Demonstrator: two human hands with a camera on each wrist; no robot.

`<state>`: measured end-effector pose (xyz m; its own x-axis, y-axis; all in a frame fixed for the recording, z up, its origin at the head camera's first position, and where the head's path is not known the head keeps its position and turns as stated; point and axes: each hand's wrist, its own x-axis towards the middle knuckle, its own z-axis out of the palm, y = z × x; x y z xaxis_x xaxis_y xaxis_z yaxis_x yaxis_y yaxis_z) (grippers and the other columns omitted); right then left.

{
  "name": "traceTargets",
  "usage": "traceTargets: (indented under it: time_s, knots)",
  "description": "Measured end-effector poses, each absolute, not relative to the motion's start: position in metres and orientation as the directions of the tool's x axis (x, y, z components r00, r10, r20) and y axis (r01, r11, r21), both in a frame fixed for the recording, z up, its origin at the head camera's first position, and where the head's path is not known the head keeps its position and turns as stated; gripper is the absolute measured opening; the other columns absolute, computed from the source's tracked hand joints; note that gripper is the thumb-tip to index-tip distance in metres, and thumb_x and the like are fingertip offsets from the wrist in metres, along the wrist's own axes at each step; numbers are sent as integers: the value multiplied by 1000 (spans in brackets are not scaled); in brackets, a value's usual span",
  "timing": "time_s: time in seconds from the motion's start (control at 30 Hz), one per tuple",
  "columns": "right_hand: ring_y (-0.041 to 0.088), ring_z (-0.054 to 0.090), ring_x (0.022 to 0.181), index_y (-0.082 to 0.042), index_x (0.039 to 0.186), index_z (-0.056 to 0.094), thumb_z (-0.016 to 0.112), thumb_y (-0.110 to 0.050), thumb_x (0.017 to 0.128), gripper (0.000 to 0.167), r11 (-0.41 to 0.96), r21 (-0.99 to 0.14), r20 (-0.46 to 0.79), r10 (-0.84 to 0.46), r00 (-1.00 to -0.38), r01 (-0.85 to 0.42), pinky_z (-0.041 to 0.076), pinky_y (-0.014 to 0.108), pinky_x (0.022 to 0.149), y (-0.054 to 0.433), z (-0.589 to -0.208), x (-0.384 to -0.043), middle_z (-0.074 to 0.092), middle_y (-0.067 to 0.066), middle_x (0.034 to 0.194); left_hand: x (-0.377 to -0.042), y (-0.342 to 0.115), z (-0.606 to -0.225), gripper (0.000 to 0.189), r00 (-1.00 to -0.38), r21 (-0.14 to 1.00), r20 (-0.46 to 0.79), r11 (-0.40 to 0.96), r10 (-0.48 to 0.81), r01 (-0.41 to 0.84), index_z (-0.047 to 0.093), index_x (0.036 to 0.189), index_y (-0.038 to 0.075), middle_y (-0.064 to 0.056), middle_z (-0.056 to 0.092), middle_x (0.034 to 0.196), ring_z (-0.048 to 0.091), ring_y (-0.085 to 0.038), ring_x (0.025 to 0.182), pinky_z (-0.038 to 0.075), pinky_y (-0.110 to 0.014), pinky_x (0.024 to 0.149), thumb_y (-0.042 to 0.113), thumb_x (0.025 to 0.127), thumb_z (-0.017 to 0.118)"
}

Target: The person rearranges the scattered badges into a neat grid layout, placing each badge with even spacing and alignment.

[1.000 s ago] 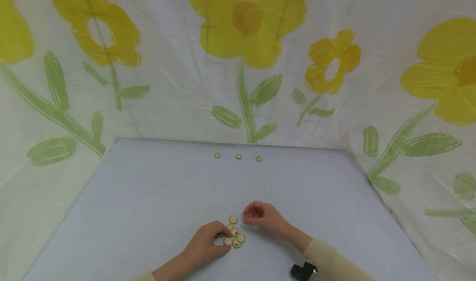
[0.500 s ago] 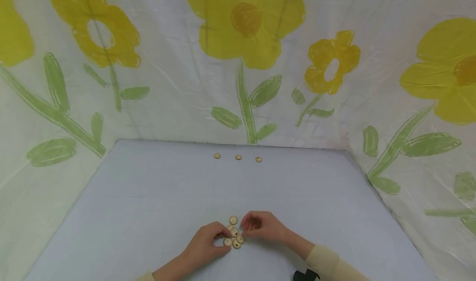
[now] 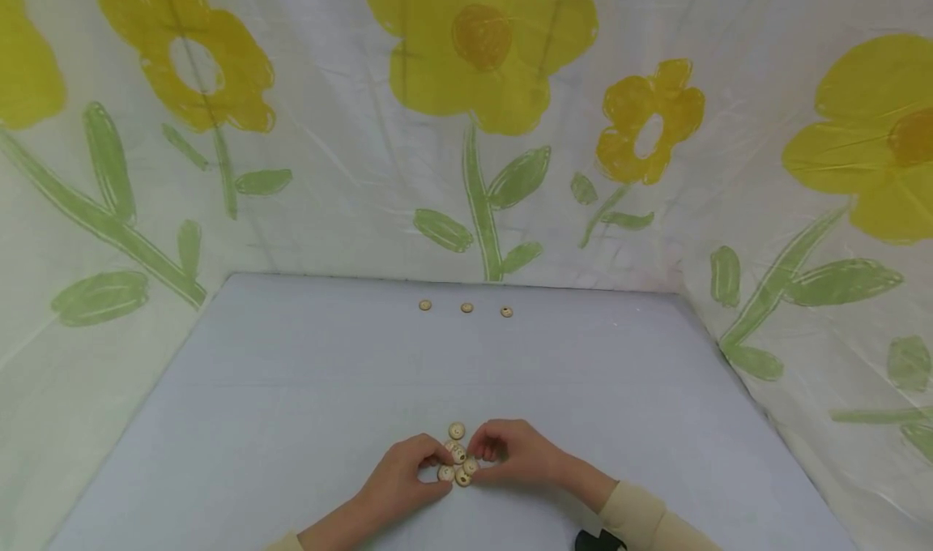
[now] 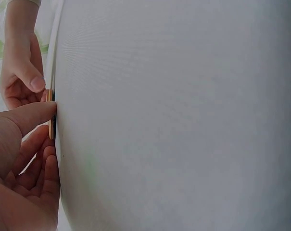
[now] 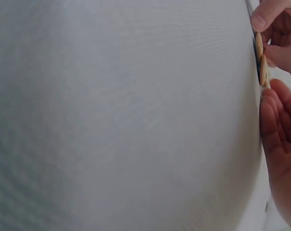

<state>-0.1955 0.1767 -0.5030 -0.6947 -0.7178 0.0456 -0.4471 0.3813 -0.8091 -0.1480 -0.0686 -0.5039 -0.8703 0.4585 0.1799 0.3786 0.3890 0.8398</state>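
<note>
Several small round wooden buttons lie in a loose cluster between my two hands in the head view. My left hand (image 3: 401,478) pinches the leftmost button (image 3: 445,473) between thumb and index finger, low against the table. From the other side, my right hand (image 3: 526,454) has its thumb and index fingertips on the edges of the rightmost button (image 3: 470,467). A dark-marked button (image 3: 462,477) sits between these two, partly overlapped. Above it are overlapping buttons (image 3: 457,453), and one single button (image 3: 456,430) tops the cluster. The right wrist view shows two buttons (image 5: 263,70) edge-on between the fingers.
Three more buttons are spaced in a row near the table's far edge: a left one (image 3: 425,305), a middle one (image 3: 466,308) and a right one (image 3: 506,312). A white flower-printed curtain (image 3: 328,202) surrounds the pale table (image 3: 291,373). A black object (image 3: 599,540) lies by the right sleeve.
My right hand has come down and left from beside the top button to the rightmost button, its fingertips now on it. The left hand has stayed in place.
</note>
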Motion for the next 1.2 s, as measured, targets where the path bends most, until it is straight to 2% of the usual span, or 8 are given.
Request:
traceTargets:
  time_s: [0.2,0.63,1.2]
  knots:
    - [3,57,80,-18,102,65,80,-23,82,25,375,-764,80,-752,-654,-524,51,20,71,175,-501,-196,62,-9,90,-148,-69,-504,23,-872,841,170,394,459,371,68,96,13,7,65,93,60,-9,88,52,-27,80,9,77,80]
    - [1,54,79,-17,101,64,79,-20,83,23,367,-723,110,-776,-621,-586,50,17,69,173,-500,-196,60,-6,88,-149,-70,-505,23,-865,838,188,382,466,388,68,96,15,8,65,94,60,-10,88,52,-27,79,11,78,81]
    - [2,57,77,-17,99,66,79,-20,83,21,395,-712,102,-760,-642,-581,50,17,68,172,-499,-195,62,-10,87,-149,-70,-505,22,-863,839,184,382,471,388,68,96,15,8,64,94,60,-9,87,52,-26,78,11,78,81]
